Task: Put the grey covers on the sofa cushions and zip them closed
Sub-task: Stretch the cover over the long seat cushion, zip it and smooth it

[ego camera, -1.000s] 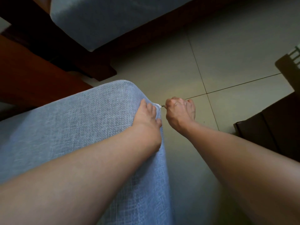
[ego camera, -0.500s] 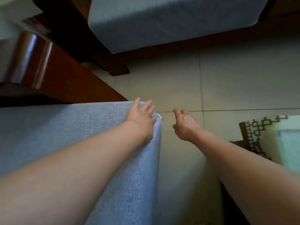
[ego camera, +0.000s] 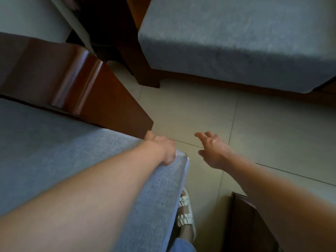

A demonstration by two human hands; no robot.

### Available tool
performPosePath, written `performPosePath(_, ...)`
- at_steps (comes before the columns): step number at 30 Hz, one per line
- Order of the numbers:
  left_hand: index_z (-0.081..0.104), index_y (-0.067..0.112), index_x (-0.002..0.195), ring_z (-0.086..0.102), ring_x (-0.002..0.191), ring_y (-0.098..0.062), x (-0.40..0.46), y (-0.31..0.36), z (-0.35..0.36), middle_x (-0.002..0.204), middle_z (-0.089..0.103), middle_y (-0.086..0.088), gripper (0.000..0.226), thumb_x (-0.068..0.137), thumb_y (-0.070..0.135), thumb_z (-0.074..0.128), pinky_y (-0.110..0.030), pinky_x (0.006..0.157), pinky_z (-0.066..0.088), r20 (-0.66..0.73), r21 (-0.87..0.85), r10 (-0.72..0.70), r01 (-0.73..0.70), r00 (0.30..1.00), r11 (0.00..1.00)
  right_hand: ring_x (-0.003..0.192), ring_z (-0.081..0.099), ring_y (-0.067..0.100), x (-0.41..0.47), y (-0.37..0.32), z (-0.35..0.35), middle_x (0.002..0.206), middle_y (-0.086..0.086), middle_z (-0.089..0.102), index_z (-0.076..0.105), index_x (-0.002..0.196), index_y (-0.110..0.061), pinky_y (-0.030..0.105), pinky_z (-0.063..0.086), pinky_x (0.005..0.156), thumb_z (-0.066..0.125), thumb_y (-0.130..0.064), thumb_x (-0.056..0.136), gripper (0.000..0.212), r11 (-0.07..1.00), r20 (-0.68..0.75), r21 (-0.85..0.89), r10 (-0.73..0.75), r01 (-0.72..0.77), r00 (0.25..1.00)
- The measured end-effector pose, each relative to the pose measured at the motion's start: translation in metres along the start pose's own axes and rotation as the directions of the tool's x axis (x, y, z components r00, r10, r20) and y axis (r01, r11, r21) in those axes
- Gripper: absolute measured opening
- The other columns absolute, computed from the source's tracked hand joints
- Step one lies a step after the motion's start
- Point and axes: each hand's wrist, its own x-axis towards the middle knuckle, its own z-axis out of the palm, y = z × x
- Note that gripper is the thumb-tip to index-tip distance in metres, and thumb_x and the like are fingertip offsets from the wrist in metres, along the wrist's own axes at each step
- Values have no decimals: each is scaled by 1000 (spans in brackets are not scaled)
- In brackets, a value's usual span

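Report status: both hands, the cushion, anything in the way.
Left hand grips covered cushion at its corner. Right hand open, off it. Zip pull at corner. Wooden armrest close behind.

The floor (ego camera: pixel 209 113) has pale tiles with thin dark lines, and it lies under both hands. A shiny brown wooden armrest (ego camera: pixel 72 82) sits past the left hand. A dark wooden leg (ego camera: pixel 143 73) stands farther off. Below the hands is 1 foot in a cream sandal (ego camera: pixel 185 211). A dark wooden piece (ego camera: pixel 249 224) sits under the right arm
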Motion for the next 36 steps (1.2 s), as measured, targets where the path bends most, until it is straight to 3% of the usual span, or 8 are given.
performPosePath(8,41,17,132,45,123,-27,27,-46,-7,131,50,-6,41,97,39,39,-38,96,29,33,-213,-42,48,999,976,123,41,28,63,-39,-18,136,6,42,26,143,-23,39,40,95,54,-25,92,58,988,154,-127,-66,86,986)
performPosePath(16,41,17,131,46,121,-28,29,-74,-20,128,51,-8,39,95,35,44,-40,98,30,116,-427,-131,168,985,888,126,39,27,107,-68,-54,139,6,40,22,145,-24,39,39,101,53,-29,92,61,948,318,-212,-163,237,934)
performPosePath(23,40,16,131,46,123,-28,48,-81,-38,131,52,-10,45,95,44,39,-43,99,32,262,-694,-261,369,929,618,127,39,28,151,-87,-99,140,6,38,23,144,-24,39,37,103,54,-34,91,62,841,494,-297,-271,453,827)
performPosePath(31,36,16,134,50,118,-27,53,-31,-44,127,55,-8,46,96,43,37,-36,84,31,329,-780,-336,454,883,431,124,42,28,171,-67,-131,138,5,41,21,144,-23,40,39,100,53,-32,92,62,665,633,-386,-313,639,708)
performPosePath(36,37,15,135,50,116,-30,46,4,-23,128,54,-8,47,96,42,37,-36,91,37,385,-781,-432,538,815,319,124,41,24,163,-56,-136,138,0,43,19,145,-26,39,40,101,50,-31,93,61,650,657,-337,-355,681,665)
